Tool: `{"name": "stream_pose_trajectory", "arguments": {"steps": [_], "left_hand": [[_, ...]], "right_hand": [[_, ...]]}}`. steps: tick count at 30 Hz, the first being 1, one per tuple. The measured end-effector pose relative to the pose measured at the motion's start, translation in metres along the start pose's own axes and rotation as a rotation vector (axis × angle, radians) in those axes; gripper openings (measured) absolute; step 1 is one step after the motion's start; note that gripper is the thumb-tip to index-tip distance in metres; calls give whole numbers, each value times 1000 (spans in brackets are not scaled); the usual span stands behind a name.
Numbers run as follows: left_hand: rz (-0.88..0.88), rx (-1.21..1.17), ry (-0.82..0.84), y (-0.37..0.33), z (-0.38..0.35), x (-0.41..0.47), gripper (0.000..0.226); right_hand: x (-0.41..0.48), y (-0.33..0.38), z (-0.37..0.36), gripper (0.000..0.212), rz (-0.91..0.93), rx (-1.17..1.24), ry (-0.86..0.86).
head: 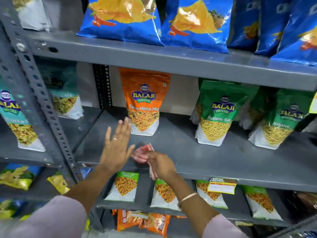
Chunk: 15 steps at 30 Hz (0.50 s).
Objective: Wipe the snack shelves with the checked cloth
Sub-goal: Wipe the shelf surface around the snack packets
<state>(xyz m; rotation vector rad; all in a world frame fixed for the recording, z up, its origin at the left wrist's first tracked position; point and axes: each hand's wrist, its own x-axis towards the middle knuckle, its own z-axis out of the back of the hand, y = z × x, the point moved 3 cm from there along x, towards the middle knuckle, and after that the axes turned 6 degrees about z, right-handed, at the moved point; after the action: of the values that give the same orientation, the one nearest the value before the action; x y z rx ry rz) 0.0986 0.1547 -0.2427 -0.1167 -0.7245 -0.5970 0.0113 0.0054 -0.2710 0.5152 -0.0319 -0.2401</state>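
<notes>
I see the grey metal middle shelf (pixel 197 152) mostly bare at its near edge. At its far left stands 1 orange Tikha Mitha Mix pouch (pixel 145 102), upright; to the right stand 2 green Ratlami Sev pouches (pixel 221 114), also upright, well apart from the hands. The grey perforated steel upright (pixel 42 103) slants down the left side, with teal snack pouches (pixel 15 121) on the neighbouring rack beyond it. Above, blue chip bags (pixel 123 19) lean over the upper shelf's lip. Below, green-and-white Chana Jor Garam packets (pixel 124 186) lie flat, and orange packets (pixel 145 220) sit lower still.

My left hand (pixel 116 146) is raised flat over the shelf, fingers (pixel 126 125) spread and straight, gripping nothing, their tips just beside the orange pouch's base. My right hand (pixel 161 164) has its fingers pinched on the red-and-white checked cloth (pixel 143 152), which sits bunched at the shelf's near edge between both hands. The cloth's long axis runs from far left to near right, with 1 tail hanging below the shelf lip under my right hand.
</notes>
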Motion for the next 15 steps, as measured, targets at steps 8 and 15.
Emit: {"name": "stream_pose_trajectory", "arguments": {"steps": [8, 15], "left_hand": [[53, -114, 534, -64, -59, -45, 82], [135, -207, 511, -58, -72, -46, 86]], "right_hand": [[29, -116, 22, 61, -131, -167, -56], [107, -107, 28, 67, -313, -99, -57]]}}
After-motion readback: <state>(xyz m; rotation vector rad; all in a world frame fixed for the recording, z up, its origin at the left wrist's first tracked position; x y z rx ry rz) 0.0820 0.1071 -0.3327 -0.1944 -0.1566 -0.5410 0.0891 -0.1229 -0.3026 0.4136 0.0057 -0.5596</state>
